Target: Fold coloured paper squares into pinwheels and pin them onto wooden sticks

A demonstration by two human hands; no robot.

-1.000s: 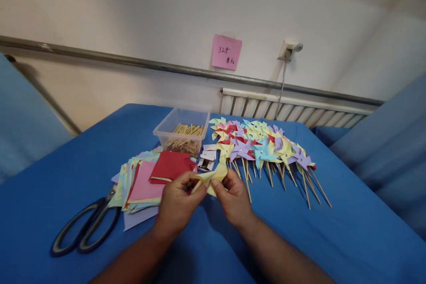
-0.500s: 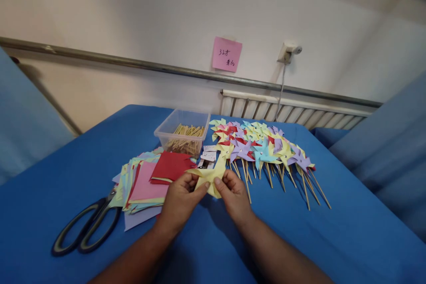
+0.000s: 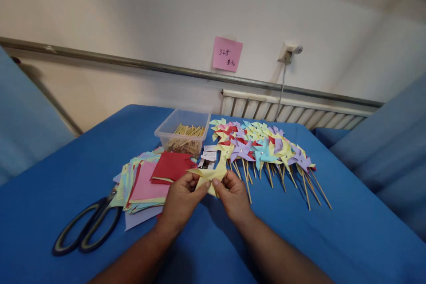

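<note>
Counting scissors: one pair [image 3: 87, 227], left of the yellow paper [image 3: 209, 175].
Tubs: one stick tub [image 3: 182, 130], behind it.
Hands: left hand [image 3: 180, 202] and right hand [image 3: 233, 197] both pinched the paper, fingers curled.

I have one view only — head-worn, angled forward and down across the blue table [image 3: 333, 239] toward the wall [image 3: 133, 9], close over the hands.

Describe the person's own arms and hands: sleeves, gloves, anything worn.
Both forearms are bare as far as the picture shows, with no sleeves in view. The left hand and right hand wear no gloves; no watch or bracelet shows. Rings cannot be made out.
</note>
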